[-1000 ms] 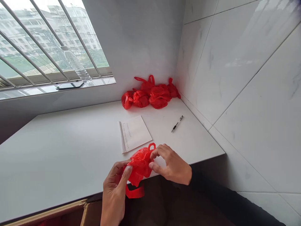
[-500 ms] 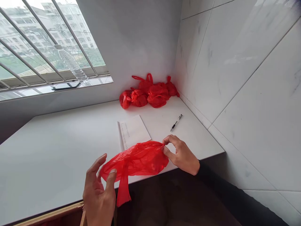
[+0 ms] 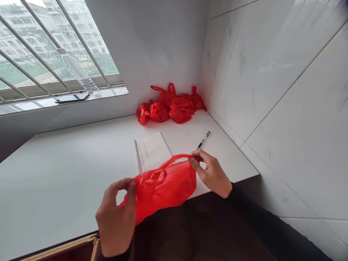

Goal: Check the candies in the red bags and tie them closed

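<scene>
A red plastic bag (image 3: pixel 170 185) hangs stretched between my two hands over the table's front edge. My left hand (image 3: pixel 118 210) pinches its left end between thumb and fingers. On the other side my right hand (image 3: pixel 210 170) is closed on the bag's upper right corner, by a strap-like handle that curves along the top. What lies inside the bag cannot be made out through the film. Behind the bag, a paper booklet (image 3: pixel 152 148) with printed marks lies on the white table (image 3: pixel 81 159), its lower part covered by the bag.
Several knotted red bags (image 3: pixel 181 108) are heaped against the wall at the back. A black-and-clear pen (image 3: pixel 203 139) lies near my right hand. On the windowsill stand a clear water bottle (image 3: pixel 78 74) and a dark flat object (image 3: pixel 72 98). An open cardboard box (image 3: pixel 62 248) sits below the table edge.
My left hand has gone from spread fingers to a pinch on the bag and moved slightly right. The bag's hanging strap has swung up, and my right hand has risen a little.
</scene>
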